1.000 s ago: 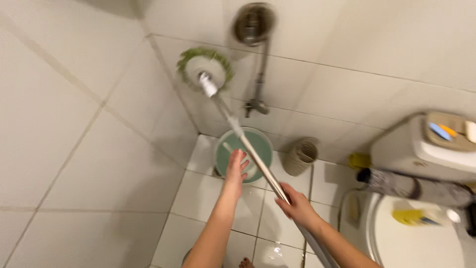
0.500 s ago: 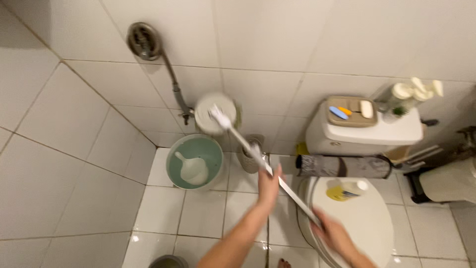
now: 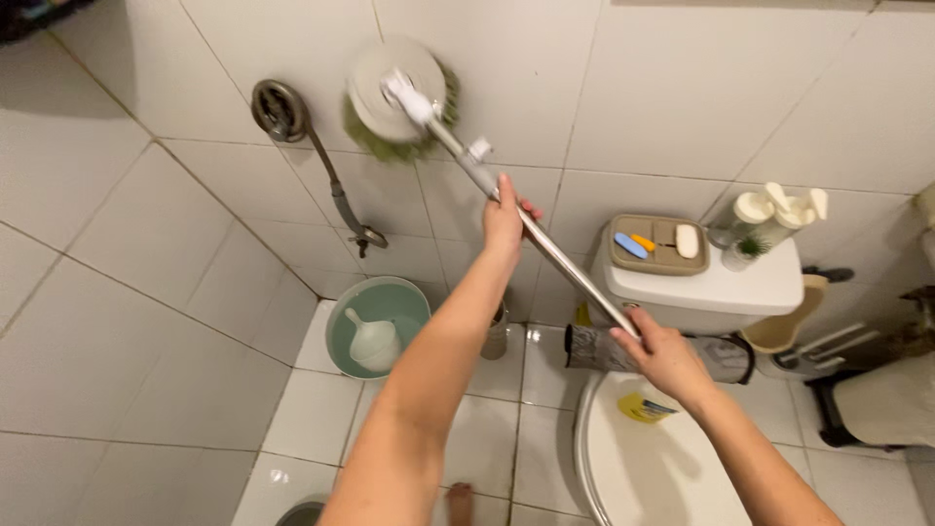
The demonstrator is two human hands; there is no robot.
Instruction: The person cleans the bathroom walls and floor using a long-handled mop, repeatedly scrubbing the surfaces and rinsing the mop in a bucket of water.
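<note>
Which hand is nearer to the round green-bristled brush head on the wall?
Left. The left hand grips the metal pole just below the brush head; the right hand holds it lower down.

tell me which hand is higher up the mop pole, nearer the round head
The left hand. It grips the pole just below the round green-fringed mop head pressed to the wall tiles, while the right hand holds the pole lower down, over the toilet.

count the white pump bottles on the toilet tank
3, bunched on the right end of the toilet tank lid: left bottle, middle bottle, right bottle. More may be hidden behind them.
</note>
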